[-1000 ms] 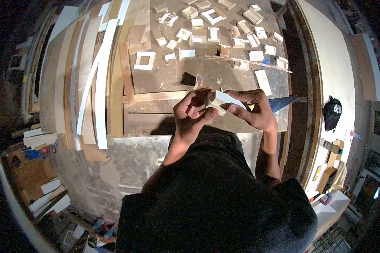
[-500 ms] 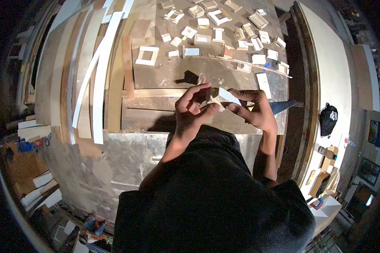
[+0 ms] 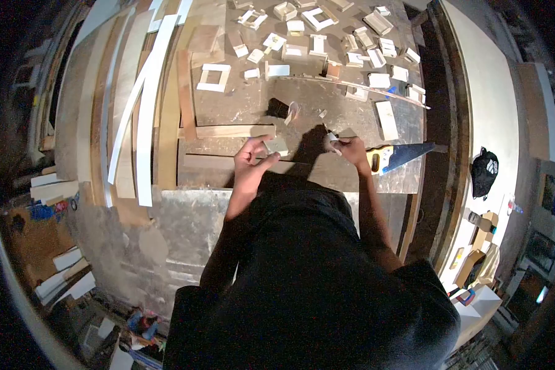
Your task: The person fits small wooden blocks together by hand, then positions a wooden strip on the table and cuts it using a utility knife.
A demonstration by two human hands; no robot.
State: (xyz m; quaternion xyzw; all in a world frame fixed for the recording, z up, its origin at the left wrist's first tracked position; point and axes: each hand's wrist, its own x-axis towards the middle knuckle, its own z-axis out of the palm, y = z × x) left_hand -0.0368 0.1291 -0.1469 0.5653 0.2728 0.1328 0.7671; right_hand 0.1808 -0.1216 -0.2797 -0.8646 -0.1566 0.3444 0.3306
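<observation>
My left hand [image 3: 253,163] is above the near part of the workbench, thumb and fingers around a small pale wood piece [image 3: 278,147]. My right hand [image 3: 351,152], to the right of it, pinches a small white object [image 3: 332,137] with a dark narrow tip; its kind is too small to make out. A handsaw [image 3: 407,157] with a yellow and white handle lies just right of my right hand. Beyond the hands, a small clear object [image 3: 292,112] stands beside a dark patch.
Several small wooden frames [image 3: 213,78] and blocks [image 3: 378,22] are scattered over the far workbench [image 3: 240,111]. Long wood strips [image 3: 147,123] lie at the left. A thin stick [image 3: 364,90] crosses the far side. A black bag [image 3: 485,172] rests on the pale board at right.
My hands have moved apart. The wood piece, earlier between both hands, is now at my left hand only. My right hand now holds the small white object, and the handsaw's handle is uncovered.
</observation>
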